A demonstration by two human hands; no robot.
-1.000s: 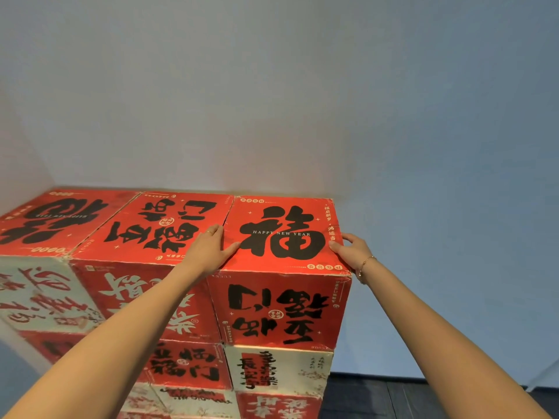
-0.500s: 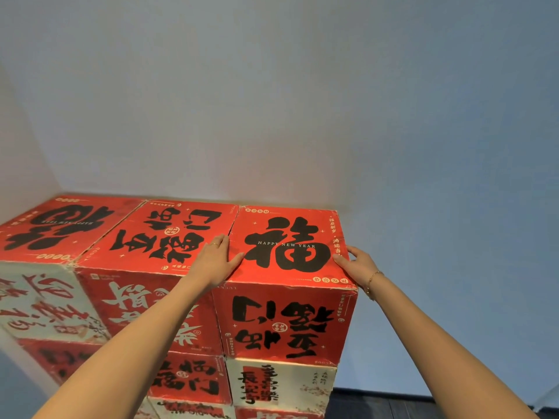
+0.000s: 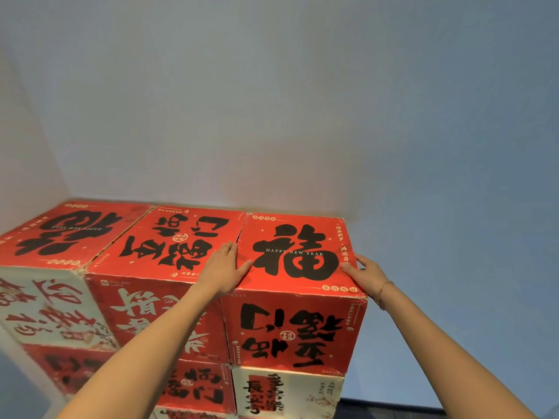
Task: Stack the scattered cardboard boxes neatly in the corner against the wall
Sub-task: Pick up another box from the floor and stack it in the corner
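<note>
The top right box (image 3: 298,258) is flanked by both hands at the near end of the stack. The left hand (image 3: 225,272), at its 9 o'clock edge, is laid flat with fingers (image 3: 231,252) straight and together, thumb spread onto the lid. The right hand (image 3: 364,272), at 3 o'clock, is pressed against the corner, thumb on top. At 10 o'clock the middle box (image 3: 169,243) adjoins it; behind, the wall (image 3: 272,116) is met.

Leftmost box (image 3: 39,267) cropped by the frame's left edge; lower boxes (image 3: 193,388) cut off at bottom, partly behind forearms.
</note>
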